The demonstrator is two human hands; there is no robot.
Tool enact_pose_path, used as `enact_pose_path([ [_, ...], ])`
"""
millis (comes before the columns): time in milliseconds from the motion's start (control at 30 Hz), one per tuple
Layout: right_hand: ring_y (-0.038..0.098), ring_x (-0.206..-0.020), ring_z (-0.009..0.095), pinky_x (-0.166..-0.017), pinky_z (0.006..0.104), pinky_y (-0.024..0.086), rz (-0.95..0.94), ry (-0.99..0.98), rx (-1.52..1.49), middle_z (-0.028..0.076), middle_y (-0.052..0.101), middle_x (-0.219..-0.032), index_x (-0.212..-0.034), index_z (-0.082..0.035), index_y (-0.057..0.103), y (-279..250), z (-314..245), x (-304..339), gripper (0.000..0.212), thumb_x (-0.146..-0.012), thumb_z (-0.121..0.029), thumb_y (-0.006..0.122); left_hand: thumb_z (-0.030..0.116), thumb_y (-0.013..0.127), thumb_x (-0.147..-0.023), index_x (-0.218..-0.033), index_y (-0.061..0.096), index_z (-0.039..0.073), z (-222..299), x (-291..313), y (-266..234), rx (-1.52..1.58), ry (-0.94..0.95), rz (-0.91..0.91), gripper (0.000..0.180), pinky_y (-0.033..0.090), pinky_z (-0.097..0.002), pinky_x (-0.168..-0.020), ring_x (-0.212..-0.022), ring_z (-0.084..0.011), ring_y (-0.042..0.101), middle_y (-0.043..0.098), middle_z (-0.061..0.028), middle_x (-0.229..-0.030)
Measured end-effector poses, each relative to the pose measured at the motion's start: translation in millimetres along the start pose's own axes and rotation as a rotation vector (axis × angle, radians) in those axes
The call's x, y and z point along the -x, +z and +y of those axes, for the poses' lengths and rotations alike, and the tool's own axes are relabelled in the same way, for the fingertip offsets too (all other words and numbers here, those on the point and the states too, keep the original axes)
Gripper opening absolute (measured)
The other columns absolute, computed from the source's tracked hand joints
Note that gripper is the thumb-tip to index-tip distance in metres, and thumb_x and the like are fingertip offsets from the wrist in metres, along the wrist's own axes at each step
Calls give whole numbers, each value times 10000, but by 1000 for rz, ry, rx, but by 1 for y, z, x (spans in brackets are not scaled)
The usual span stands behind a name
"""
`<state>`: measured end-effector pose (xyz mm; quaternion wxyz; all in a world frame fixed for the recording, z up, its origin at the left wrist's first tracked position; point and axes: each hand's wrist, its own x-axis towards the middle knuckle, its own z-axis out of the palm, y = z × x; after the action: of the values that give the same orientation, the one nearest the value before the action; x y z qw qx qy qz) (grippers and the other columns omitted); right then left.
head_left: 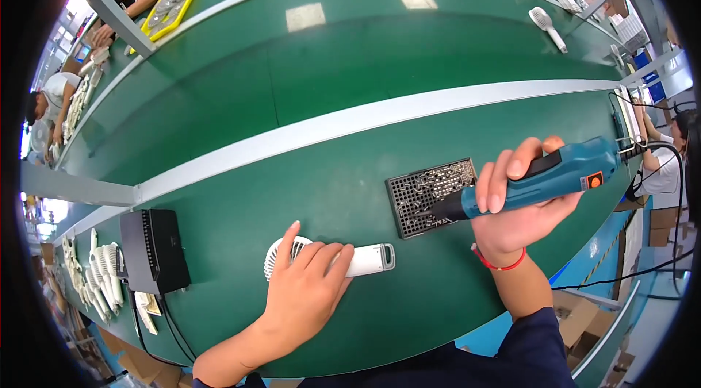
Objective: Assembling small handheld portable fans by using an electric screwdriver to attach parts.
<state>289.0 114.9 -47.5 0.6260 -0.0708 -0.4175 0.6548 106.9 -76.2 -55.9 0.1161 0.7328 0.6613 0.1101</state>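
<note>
My right hand [522,194] is wrapped round a teal electric screwdriver [555,176] with a black nose. Its tip points down and left over a black screw tray [400,202], whose holes hold many small metal screws. The exact contact of the tip with the screws is hidden. On the green bench, my left hand [310,278] rests over a white handheld fan [369,260], fingers curved across its body where the round grille meets the handle. The fan lies flat, its handle end toward the right; my fingers cover its middle.
A black box [155,251] with cables stands at the left, beside several white fan parts [102,278]. Beyond a pale rail [350,116], a white brush-shaped fan [548,29] lies on the far surface. Co-workers sit at the edges; a yellow tray [174,5] is far left.
</note>
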Motion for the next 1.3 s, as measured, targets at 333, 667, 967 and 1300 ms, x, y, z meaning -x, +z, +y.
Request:
enact_pose_path([
  [333, 423, -465, 146, -374, 282, 368, -133, -25, 48, 82, 539, -860, -1188, -74, 500, -3, 17, -11, 486, -1008, -447, 244, 186, 765, -726, -1091, 612, 37, 0, -11, 2, 115, -20, -17, 423, 370, -498, -1027, -885, -204, 556, 588, -52, -983],
  [667, 524, -527, 196, -441, 327, 433, -169, 40, -90, 112, 565, -938, -1291, -109, 462, -1, -3, -8, 564, -985, -543, 273, 157, 772, -737, -1025, 653, 38, -1, -27, 7, 363, -89, 242, 334, 436, -447, -932, -815, -232, 551, 563, -64, -919],
  [967, 516, -463, 199, -386, 334, 417, -157, 18, -9, 122, 585, -896, -1257, -106, 481, -15, 16, -11, 648, -953, -616, 223, 124, 763, -743, -983, 660, 36, 1, -34, 8, 335, -64, 229, 276, 445, -420, -834, -783, -243, 537, 551, -61, -861],
  [1300, 442, -495, 135, -410, 268, 390, -110, 95, -108, 63, 490, -866, -1143, -1, 444, 23, -18, -5, 313, -1021, -266, 332, 54, 806, -671, -938, 692, 37, 4, -38, 4, 563, -118, 274, 290, 400, -329, -615, -721, -209, 514, 551, -56, -818],
])
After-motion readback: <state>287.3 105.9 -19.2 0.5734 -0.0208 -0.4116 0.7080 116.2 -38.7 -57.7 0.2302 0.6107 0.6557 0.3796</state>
